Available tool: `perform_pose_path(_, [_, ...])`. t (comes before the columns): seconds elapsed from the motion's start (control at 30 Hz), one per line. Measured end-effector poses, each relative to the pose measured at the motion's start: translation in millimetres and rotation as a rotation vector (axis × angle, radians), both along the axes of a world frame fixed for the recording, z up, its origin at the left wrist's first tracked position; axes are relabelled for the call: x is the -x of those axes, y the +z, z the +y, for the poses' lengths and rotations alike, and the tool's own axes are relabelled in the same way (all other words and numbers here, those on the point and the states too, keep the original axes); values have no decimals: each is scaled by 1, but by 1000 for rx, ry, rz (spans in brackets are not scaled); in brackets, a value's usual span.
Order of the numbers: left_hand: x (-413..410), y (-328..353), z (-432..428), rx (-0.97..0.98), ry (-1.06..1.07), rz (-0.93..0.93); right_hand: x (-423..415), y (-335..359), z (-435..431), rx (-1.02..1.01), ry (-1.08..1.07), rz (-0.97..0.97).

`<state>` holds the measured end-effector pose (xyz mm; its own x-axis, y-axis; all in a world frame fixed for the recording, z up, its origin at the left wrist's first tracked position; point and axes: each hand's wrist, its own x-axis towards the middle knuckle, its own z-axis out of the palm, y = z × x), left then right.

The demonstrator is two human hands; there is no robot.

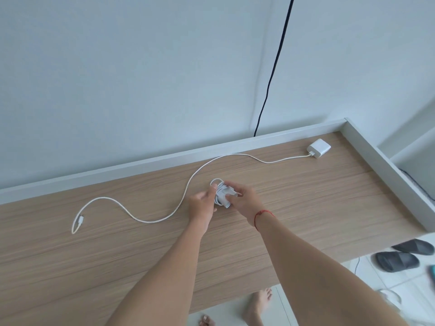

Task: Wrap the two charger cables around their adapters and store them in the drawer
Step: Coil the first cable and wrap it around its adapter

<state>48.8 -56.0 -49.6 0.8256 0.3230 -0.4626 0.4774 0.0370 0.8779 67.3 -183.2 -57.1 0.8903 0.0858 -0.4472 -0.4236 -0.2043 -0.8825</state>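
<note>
Head view: both hands on a white adapter wound with white cable point(222, 195), just above the wood-grain desk top point(306, 208).
Left hand point(202, 205) and right hand point(244, 201) each grip this bundle with curled fingers. Second white square adapter point(319, 148) lies far right, its long white cable point(235, 154) trailing loose leftward.

Viewpoint: I am wearing the single camera on my head, standing at the wooden desk point(306, 208).
Direction: it is looking forward and down, taking in wall point(141, 78) above and floor point(388, 285) below.
Nearness: my left hand point(202, 204) and right hand point(244, 200) are holding the wrapped adapter point(223, 196) at arm's length, mid-frame.
</note>
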Motion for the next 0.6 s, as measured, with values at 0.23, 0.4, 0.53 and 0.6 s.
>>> perform_pose_path(0.23, [4, 14, -25, 5, -111, -43, 7, 11, -22, -167, -104, 39])
perform_pose_path(0.4, [-6, 23, -85, 19, -217, -74, 6, 29, -85, -194, -197, 24])
perform_pose_path(0.53, [-4, 31, -154, 24, -329, -128, 11, 32, -151, -137, -302, 12])
perform_pose_path(0.6, [-1, 31, -187, 19, -387, -129, 15, 30, -183, -92, -321, -3])
